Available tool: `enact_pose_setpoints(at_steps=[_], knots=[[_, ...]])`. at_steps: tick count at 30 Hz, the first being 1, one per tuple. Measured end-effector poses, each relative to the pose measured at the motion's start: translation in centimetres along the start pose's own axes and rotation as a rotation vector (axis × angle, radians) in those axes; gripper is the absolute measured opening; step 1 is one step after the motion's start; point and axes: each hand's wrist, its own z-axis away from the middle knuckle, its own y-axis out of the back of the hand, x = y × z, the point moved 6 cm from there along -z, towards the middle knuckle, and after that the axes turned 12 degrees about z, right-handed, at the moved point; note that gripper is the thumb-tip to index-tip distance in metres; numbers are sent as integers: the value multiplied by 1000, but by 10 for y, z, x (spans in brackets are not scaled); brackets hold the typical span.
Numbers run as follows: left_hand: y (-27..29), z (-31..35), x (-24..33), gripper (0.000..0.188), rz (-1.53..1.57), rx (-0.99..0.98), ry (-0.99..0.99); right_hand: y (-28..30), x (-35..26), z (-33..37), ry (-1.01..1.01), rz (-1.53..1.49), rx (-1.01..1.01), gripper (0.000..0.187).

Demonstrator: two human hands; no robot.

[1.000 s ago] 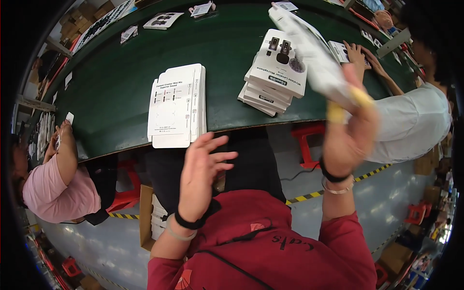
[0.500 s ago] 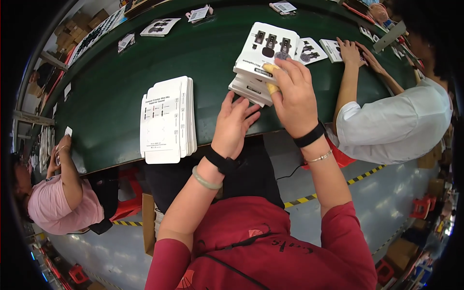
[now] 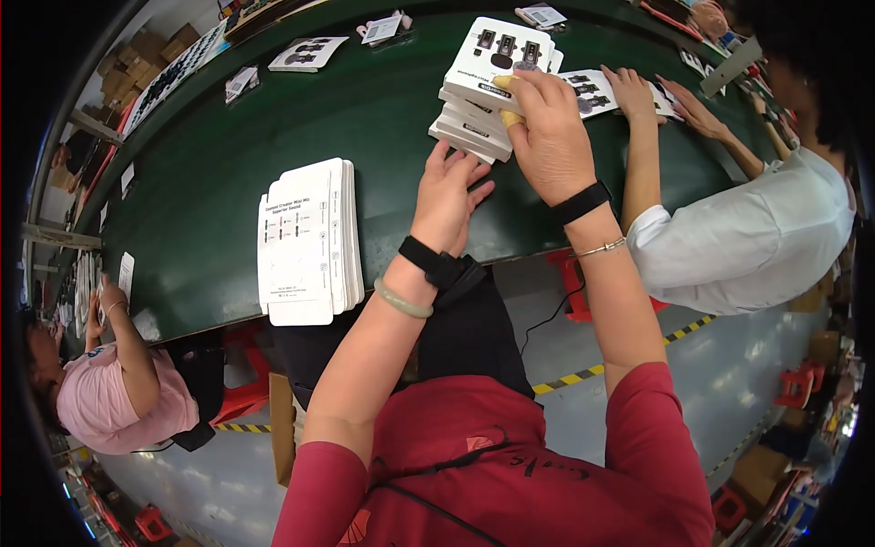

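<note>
A stack of white microphone boxes point(image 3: 469, 132) with pictures on top stands on the table ahead of me, its layers slightly offset. My right hand point(image 3: 554, 141), yellow covers on thumb and a finger, grips the near right corner of the top box point(image 3: 472, 68), thumb on its side and fingers over its face. Against the lowest boxes rest the fingertips of my left hand point(image 3: 448, 202), the fingers spread and the palm turned partly up. To the left, a pile of flat, unfolded white cartons point(image 3: 296, 251) lies at the near table edge.
A co-worker in white point(image 3: 747, 237) sits to the right, hands on a printed carton point(image 3: 591, 91). Another person in pink point(image 3: 114, 401) sits at the left. On the green table point(image 3: 200, 201), a white box point(image 3: 307, 53) and several small bagged items lie along the far side.
The stack appears farther up the view, with more of its lower layers showing. Both my hands have shifted upward with it. The right co-worker's near hand has moved left across the printed carton.
</note>
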Motion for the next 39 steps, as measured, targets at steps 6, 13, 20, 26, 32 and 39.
enact_pose_setpoints(at_steps=[6, 13, 20, 26, 32, 39], knots=[[-3, 84, 42, 63, -358, -128, -206, 4, -10, -5, 22, 25, -8, 38], [73, 145, 146, 65, -1662, 242, -824, 10, -12, -4, 26, 106, 5, 38], [159, 128, 189, 60, -1489, 286, -280, 26, -29, -4, 13, 208, 62, 40], [162, 147, 205, 37, -1071, 336, -484, 67, -76, 11, 129, 44, 119, 38], [87, 216, 167, 19, -932, 50, -623, 89, -147, 45, 47, -598, -156, 32], [98, 254, 106, 39, -716, -135, -271, 80, -165, 73, -13, -652, -563, 25]])
